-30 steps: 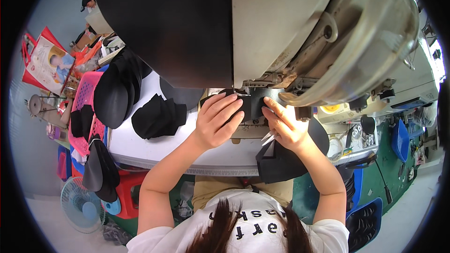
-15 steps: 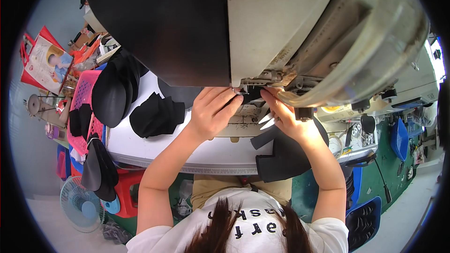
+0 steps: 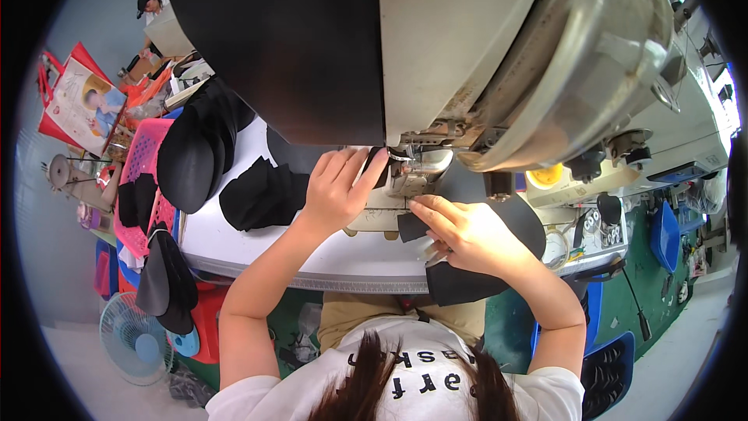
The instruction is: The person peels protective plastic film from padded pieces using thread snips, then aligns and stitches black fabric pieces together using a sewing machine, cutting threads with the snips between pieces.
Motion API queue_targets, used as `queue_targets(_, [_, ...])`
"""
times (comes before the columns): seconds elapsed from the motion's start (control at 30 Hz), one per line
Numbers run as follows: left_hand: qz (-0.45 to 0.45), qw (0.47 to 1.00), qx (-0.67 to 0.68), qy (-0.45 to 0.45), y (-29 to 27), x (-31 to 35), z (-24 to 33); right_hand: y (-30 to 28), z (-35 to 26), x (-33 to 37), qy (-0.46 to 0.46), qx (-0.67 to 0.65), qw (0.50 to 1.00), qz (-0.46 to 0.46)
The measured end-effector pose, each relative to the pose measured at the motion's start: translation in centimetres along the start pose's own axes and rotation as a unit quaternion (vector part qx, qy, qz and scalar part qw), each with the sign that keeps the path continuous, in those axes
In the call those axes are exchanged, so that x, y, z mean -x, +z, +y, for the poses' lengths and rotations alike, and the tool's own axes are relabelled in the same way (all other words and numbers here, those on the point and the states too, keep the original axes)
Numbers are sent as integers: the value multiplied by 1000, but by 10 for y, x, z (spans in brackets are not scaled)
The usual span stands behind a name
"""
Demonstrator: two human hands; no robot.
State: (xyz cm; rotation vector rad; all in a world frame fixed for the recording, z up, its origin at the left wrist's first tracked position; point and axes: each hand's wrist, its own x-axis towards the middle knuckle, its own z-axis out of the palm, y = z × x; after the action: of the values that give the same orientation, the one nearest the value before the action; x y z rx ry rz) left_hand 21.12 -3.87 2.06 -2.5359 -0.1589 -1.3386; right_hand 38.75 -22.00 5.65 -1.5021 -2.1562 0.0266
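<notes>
My left hand (image 3: 340, 191) pinches a small black fabric piece (image 3: 381, 170) just left of the sewing machine's presser foot (image 3: 401, 154). My right hand (image 3: 471, 234) is closed, thumb and forefinger pressed together in front of the needle area; whether a thread lies between the fingertips is too small to see. Small pale-bladed thread snips (image 3: 435, 250), partly hidden and blurred, are tucked in its lower fingers. Under that hand, larger black cut pieces (image 3: 467, 284) lie on the white table (image 3: 358, 256). The sewing machine (image 3: 460, 39) looms over both hands.
Black fabric pieces (image 3: 263, 195) lie left on the table, beside a pink basket (image 3: 140, 148) with black curved pieces. A red stool (image 3: 206, 323) and a fan (image 3: 140, 343) stand below left. Blue bins (image 3: 664, 232) are at right. Another person (image 3: 149, 5) appears far left.
My right hand has drawn back from the needle toward me, with the snips in it. My left hand has shifted slightly left with the black piece, exposing the machine's metal parts.
</notes>
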Motion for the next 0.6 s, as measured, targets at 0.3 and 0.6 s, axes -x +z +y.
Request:
queue_targets(0.3, [-171, 970, 169, 39, -36, -8, -23, -9, 13, 2, 37, 5, 998, 44])
queue_targets(0.6, [-244, 873, 388, -166, -67, -39, -30, 13, 25, -34, 105, -74, 976, 177])
